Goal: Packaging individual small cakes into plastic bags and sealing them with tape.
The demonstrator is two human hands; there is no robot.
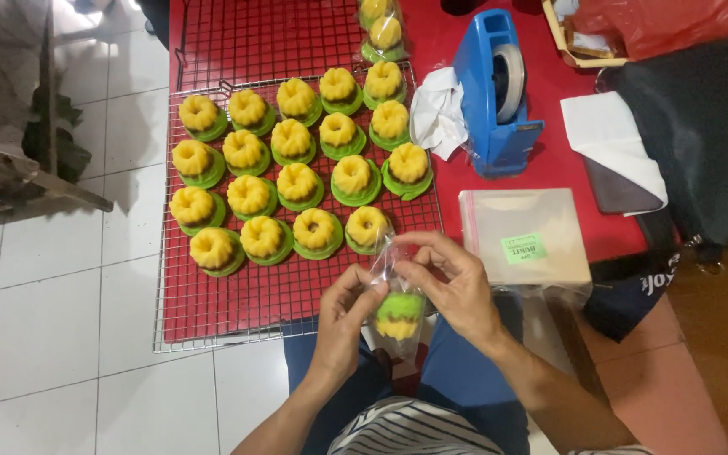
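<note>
Nearest, over the lap, both hands work one small cake (398,315) (yellow and green, lying on its side) inside a clear plastic bag (391,286). The left hand (343,324) has its grip closed on the bag's left side beside the cake; the right hand (452,282) pinches the bag's upper edge between thumb and fingers. To do this well, I judge the cake should sit low in the bag and the left hand should hold only the film, not press the soft cake, while the right gathers the mouth flat.

Just beyond, on the red desk (549,160), a wire cooling rack (212,312) carries rows of like cakes (297,181). To its right lies a stack of clear bags (524,236), farther off a blue tape dispenser (495,93), and farthest, bagged cakes (381,29).
</note>
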